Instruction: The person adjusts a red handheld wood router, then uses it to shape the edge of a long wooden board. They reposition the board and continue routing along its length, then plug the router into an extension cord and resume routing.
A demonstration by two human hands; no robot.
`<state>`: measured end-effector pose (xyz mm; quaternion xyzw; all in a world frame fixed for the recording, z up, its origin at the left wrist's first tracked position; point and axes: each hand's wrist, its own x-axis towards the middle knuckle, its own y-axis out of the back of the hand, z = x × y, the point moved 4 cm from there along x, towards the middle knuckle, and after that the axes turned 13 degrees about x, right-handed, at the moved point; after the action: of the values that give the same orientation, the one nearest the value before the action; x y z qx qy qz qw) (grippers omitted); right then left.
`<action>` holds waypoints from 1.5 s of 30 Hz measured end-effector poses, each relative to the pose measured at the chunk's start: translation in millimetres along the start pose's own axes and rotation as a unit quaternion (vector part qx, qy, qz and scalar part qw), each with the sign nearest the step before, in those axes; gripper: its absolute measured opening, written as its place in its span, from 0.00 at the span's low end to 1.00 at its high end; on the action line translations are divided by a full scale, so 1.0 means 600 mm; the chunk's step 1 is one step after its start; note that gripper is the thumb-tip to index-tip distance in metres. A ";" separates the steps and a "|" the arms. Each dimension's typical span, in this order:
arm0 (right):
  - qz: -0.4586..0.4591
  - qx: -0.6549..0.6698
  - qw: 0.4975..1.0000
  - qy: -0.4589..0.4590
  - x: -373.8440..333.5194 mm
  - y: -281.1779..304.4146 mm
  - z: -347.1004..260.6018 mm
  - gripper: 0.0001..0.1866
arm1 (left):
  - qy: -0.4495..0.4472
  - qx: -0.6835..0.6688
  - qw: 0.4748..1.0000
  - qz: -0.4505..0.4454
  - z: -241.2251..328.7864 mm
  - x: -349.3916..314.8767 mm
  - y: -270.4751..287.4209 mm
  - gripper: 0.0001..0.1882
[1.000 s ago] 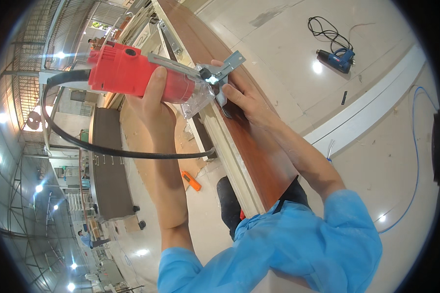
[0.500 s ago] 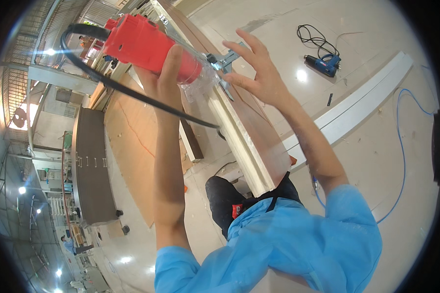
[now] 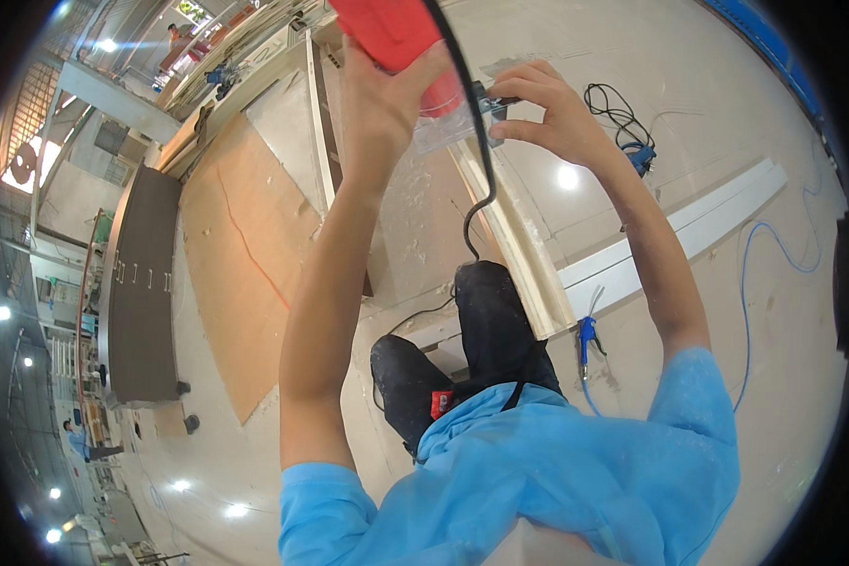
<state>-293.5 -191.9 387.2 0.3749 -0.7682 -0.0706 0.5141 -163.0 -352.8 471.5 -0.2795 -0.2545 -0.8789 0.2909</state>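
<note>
light-blue shirt (image 3: 566, 462) | short sleeves (image 3: 323, 486) | black trousers (image 3: 498, 321) | red waist patch (image 3: 441, 405) | left hand (image 3: 384, 106), right hand (image 3: 558, 118): bare

The power tool (image 3: 387, 36) sits in my left hand (image 3: 384, 104), with my right hand (image 3: 557, 113) at its base and the beam (image 3: 517, 245) reaching back beside the right knee (image 3: 486, 288). From my station I see a sheet (image 3: 236, 283), then a cabinet (image 3: 146, 292), leftward; rightward, an air gun (image 3: 588, 338), a strip (image 3: 703, 222) and, beyond, a heat gun (image 3: 642, 158).

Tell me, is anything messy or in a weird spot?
A little: a blue air gun lies on the floor beside the pale beam, and a looped black cord sprawls beyond the right hand. Someone might trip. Nothing looks clearly broken.
</note>
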 end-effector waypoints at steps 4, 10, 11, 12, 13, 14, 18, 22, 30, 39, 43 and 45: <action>0.008 0.008 1.000 0.004 0.001 0.002 -0.007 0.23 | -0.010 0.017 1.000 -0.021 0.011 -0.003 -0.007 0.17; -0.042 -0.077 0.996 0.006 0.007 0.016 -0.033 0.22 | 0.039 0.049 0.998 0.024 -0.016 0.002 -0.006 0.44; -0.064 -0.069 0.995 -0.014 0.011 0.017 -0.032 0.21 | 0.047 0.056 0.997 0.027 -0.020 -0.001 -0.007 0.45; -0.079 -0.058 0.995 -0.031 0.014 0.019 -0.031 0.21 | 0.026 0.064 0.997 0.041 -0.019 -0.004 -0.004 0.45; -0.096 -0.045 0.993 -0.049 0.017 0.020 -0.030 0.20 | 0.039 0.067 0.996 0.039 -0.021 -0.007 -0.005 0.45; -0.116 -0.035 0.992 -0.038 0.019 0.022 -0.033 0.19 | 0.038 0.065 0.996 0.041 -0.021 -0.007 -0.005 0.45; -0.154 -0.020 0.986 -0.055 0.029 0.028 -0.027 0.13 | 0.037 0.027 0.998 0.042 -0.025 -0.002 -0.010 0.45; -0.143 0.010 0.989 -0.025 0.041 0.029 -0.024 0.09 | 0.028 0.022 0.998 0.047 -0.027 0.002 -0.011 0.44; -0.152 0.043 0.985 -0.067 0.044 0.029 -0.023 0.08 | 0.050 -0.020 0.998 0.017 -0.011 -0.001 -0.006 0.40; -0.117 0.043 0.991 -0.045 0.038 0.029 -0.019 0.08 | 0.048 0.005 0.998 0.036 -0.004 0.002 -0.012 0.39; -0.121 0.031 0.992 -0.030 0.042 0.031 -0.016 0.07 | 0.065 -0.018 0.997 0.027 -0.007 0.005 -0.020 0.40; -0.125 0.030 0.991 -0.038 0.043 0.033 -0.015 0.07 | 0.051 -0.003 0.998 0.032 -0.003 0.006 -0.016 0.39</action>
<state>-300.9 -191.9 420.1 0.4798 -0.7365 -0.1255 0.4600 -172.5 -348.5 469.4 -0.2433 -0.2274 -0.8832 0.3302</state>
